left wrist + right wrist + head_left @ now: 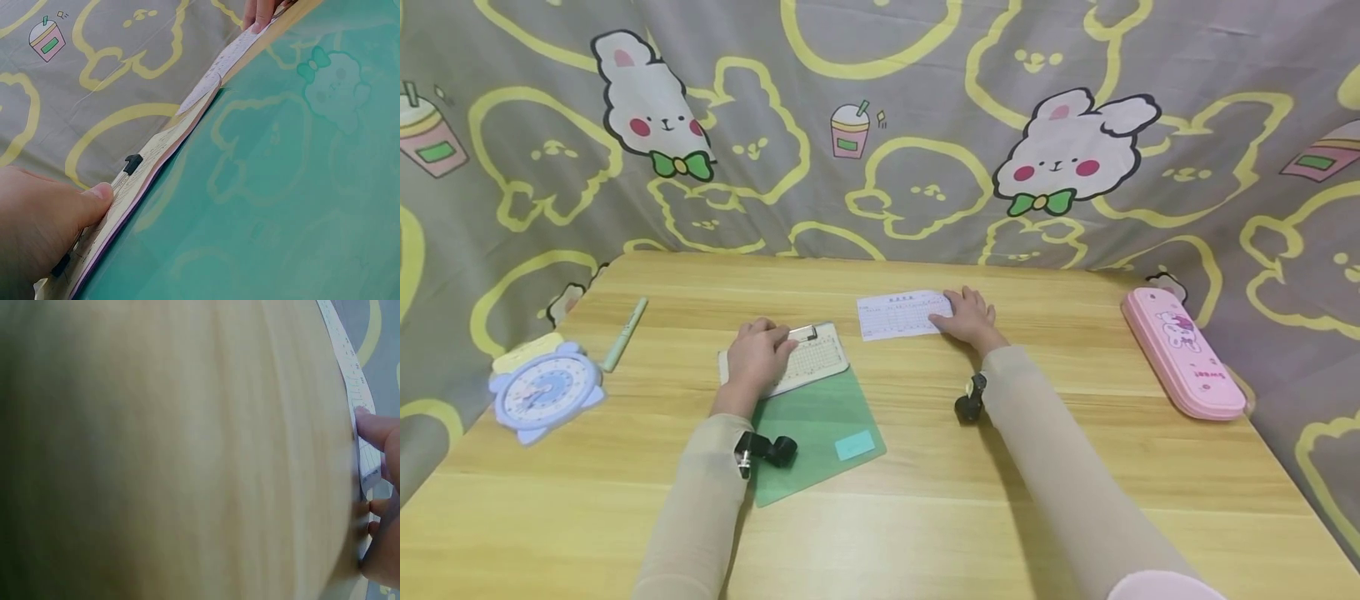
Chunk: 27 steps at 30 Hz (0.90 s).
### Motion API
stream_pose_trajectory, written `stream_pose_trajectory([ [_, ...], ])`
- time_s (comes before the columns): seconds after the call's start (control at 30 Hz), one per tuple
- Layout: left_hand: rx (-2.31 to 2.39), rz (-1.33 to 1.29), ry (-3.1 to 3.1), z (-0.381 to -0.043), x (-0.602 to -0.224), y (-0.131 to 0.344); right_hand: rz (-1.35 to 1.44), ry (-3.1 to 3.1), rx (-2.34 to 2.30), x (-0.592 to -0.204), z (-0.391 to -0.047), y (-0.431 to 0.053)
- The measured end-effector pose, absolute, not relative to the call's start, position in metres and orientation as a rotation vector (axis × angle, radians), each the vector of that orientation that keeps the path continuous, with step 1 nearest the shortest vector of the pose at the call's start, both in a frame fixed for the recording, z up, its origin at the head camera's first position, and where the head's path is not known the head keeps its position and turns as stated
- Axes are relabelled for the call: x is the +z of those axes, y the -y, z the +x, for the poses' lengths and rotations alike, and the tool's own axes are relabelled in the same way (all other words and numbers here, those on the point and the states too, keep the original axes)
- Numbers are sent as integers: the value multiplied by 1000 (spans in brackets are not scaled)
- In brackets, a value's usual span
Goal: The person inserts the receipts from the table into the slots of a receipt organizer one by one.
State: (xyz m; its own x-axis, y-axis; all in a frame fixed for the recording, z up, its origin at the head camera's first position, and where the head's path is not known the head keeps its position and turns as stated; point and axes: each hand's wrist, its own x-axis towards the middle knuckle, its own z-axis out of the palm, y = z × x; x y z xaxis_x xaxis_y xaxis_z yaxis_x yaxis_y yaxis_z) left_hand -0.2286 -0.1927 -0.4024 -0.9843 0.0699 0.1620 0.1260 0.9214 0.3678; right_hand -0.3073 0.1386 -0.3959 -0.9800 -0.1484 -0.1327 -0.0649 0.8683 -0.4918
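Observation:
My left hand (758, 357) grips a small clipboard (822, 357) at its metal clip (802, 333), the thumb lying on the clip. Printed gridded paper is on the clipboard, which overlaps the top of a green translucent sheet (820, 425). In the left wrist view that sheet (281, 187) has a pale rabbit print. Further right, my right hand (970, 318) pinches the right end of a white printed form (895, 317). The right wrist view shows the thumb on top of the form (353, 378); its other fingers are partly hidden.
A pink pencil case (1183, 354) lies at the right edge of the wooden table (925, 517). On the left are a blue toy clock (548, 392), a yellow item (523, 354) partly behind it and a green pen (625, 335). A patterned curtain (917, 108) hangs behind.

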Motion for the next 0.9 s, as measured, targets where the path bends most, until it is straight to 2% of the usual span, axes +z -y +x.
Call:
stream_pose_trajectory([
  [0.9,-575,-144,2931,-228,-404,191,-72,-3020,-729,-392,-298,-127],
])
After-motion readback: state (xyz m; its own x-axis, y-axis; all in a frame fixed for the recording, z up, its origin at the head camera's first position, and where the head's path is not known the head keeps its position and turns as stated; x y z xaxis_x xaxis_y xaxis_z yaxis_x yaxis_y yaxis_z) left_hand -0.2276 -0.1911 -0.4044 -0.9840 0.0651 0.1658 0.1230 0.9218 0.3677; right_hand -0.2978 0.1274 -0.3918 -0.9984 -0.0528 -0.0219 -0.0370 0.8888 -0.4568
